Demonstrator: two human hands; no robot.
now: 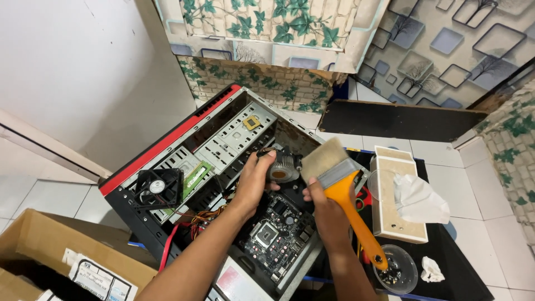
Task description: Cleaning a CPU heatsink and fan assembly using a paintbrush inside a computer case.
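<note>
L grip [257,177] pinching round heatsink fan [283,167] above mobo [276,237]; R grip [326,203] clamped on orange-handled brush [340,178], bristles just beside fan.

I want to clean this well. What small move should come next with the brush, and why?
Probably bring the paintbrush bristles down onto the heatsink cooler. The left hand holds it lifted over the motherboard, and the right hand has the brush right beside it.
</note>
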